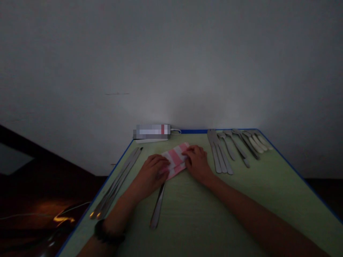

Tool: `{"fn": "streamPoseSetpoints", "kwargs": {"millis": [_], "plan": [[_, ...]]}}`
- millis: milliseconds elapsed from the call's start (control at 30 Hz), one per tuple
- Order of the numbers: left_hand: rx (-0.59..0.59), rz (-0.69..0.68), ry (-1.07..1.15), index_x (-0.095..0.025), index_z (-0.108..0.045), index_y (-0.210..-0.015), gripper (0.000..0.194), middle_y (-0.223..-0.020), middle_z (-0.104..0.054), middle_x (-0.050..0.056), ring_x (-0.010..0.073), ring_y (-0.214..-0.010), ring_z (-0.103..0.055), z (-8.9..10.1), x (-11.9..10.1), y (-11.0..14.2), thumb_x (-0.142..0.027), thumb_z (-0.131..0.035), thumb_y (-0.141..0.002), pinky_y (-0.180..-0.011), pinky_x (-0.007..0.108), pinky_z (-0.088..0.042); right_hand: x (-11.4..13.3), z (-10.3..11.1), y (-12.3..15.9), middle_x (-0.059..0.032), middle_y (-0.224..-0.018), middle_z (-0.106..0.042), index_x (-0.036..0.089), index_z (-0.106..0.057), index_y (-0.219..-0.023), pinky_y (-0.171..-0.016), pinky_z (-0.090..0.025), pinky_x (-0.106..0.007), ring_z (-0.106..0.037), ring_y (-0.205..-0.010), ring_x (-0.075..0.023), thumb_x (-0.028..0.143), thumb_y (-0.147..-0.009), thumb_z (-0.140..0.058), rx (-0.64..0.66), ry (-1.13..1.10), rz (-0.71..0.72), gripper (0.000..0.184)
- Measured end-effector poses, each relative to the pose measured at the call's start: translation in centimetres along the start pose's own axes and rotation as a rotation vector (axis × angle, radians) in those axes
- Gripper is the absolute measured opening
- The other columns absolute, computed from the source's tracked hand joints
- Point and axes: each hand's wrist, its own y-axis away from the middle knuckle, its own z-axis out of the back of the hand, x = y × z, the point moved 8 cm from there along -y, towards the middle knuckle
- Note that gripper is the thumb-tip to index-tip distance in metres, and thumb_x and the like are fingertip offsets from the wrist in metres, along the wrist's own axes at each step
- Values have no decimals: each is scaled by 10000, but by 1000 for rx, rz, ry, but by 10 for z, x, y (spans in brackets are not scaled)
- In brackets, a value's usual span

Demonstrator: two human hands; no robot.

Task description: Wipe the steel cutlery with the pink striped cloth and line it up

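The light is dim, so much of the detail in front of you is lost. Your left hand (pixel 154 172) hides the left end of the striped cloth (pixel 175 157) and the upper part of the metal utensil (pixel 157 208) whose handle sticks out below it; you cannot see what head it has. Your right hand (pixel 197 162) covers the cloth's right edge. The bottom of the frame cuts off both your forearms, the left one past a dark bracelet (pixel 108 233). Pixelation masks the front of the box-shaped object (pixel 152 132) at the table's back edge, and the heads of the cutlery (pixel 222 151) right of centre blur together.

The cloth lies at the middle of the frame on the pale green table (pixel 203 221), slanting up to the right. It has pink and white stripes and looks folded, with a crease along its lower side. Your left fingers curl over it and your right fingertips rest at its edge; whether either hand grips or merely presses it, you cannot tell. More long utensils (pixel 118 184) lie left of centre, close together.
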Motion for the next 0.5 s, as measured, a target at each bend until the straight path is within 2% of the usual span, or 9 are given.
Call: {"fn": "streamPoseSetpoints", "kwargs": {"millis": [133,233,367,500], "plan": [[-63,60,-3,-187,-593,-967,194,-978,-625,65,212,-984,-533,6,10,1,-204,-413,-898,-906,377,-424,1,6,0,-73,-979,-557,258,-656,-997,-852,-321,-398,-442,-983,-227,286,-879,-472,-45,1,4,220],[-115,104,-5,-183,-562,-1020,186,-1013,-619,74,222,-983,-543,10,14,1,-278,-469,-888,-886,383,-437,6,14,2,-62,-986,-573,258,-642,-1008,-860,-301,-386,-448,-971,-213,313,-906,-433,-114,-2,38,238],[-63,51,-59,-203,-529,-1112,304,-1096,-604,75,250,-1056,-507,1,8,0,-313,-570,-832,-925,408,-409,17,17,5,-60,-971,-585,231,-637,-977,-878,-285,-375,-451,-965,-203,287,-912,-420,-119,-11,117,233],[-49,102,-141,-223,-565,-1057,244,-1056,-605,68,252,-1013,-518,-2,14,-1,-226,-573,-813,-878,406,-422,30,18,8,-52,-922,-594,199,-636,-938,-895,-275,-368,-454,-944,-193,249,-898,-436,-79,0,257,211]]}}
